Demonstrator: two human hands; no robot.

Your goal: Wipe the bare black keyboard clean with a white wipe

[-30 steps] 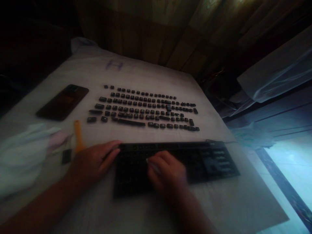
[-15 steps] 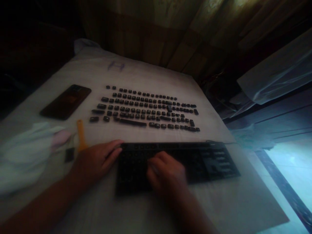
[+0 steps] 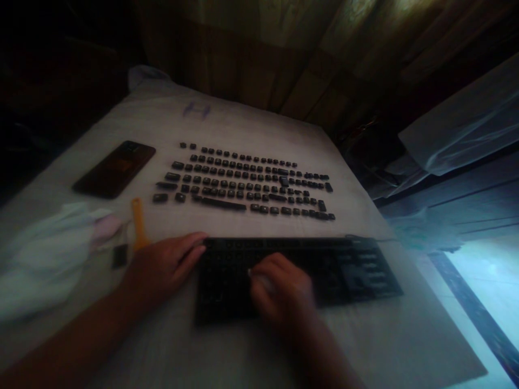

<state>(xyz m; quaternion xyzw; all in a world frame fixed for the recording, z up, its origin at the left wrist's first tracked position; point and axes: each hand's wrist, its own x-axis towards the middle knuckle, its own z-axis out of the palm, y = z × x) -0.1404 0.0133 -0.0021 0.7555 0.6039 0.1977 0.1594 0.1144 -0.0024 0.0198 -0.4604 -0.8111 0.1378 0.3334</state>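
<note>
left hand point(image 3: 164, 267) flat on keyboard point(image 3: 357, 267) edge, right hand point(image 3: 279, 289) clenching something pale, "h" mark point(image 3: 197, 109) on cloth

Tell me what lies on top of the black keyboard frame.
On the black keyboard frame rests the right hand, pinching something small and pale. The left hand touches its left edge. Hidden: whatever the hands cover.
</note>
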